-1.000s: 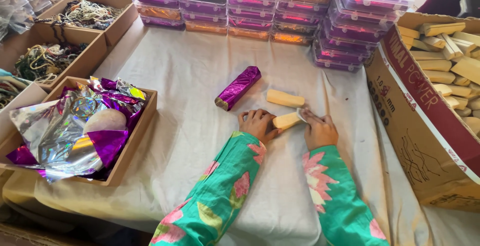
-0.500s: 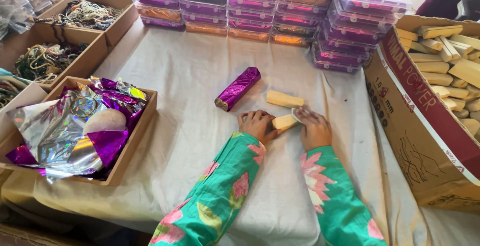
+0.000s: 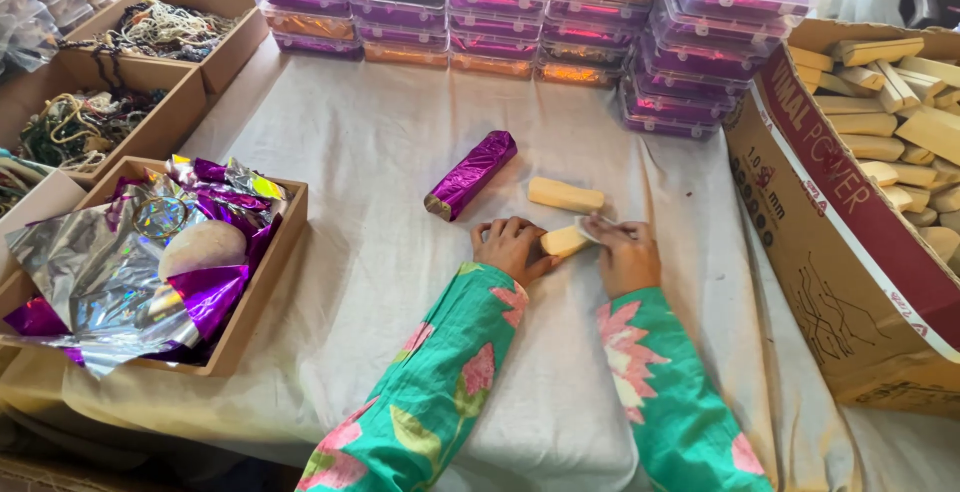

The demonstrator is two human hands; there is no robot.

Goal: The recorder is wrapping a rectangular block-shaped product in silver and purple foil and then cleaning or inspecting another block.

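My left hand (image 3: 511, 248) and my right hand (image 3: 626, 255) rest on the white cloth (image 3: 360, 152) and hold a pale yellow bar (image 3: 562, 241) between them. My right fingers pinch its far end, where a bit of clear film shows. Both sleeves are green with pink flowers. A second bare yellow bar (image 3: 565, 194) lies just beyond the hands. To its left lies a bar wrapped in shiny purple foil (image 3: 471, 174), set at a slant.
A cardboard tray (image 3: 262, 272) at the left holds purple and silver foil sheets. Two trays of cords (image 3: 150, 27) stand behind it. Stacked clear lidded boxes (image 3: 560, 12) line the far edge. A large carton (image 3: 850, 222) of bare yellow bars stands at the right.
Both hands and the bar between them have shifted slightly; the right fingers now pinch the bar's far end more closely. The other bars have not moved.
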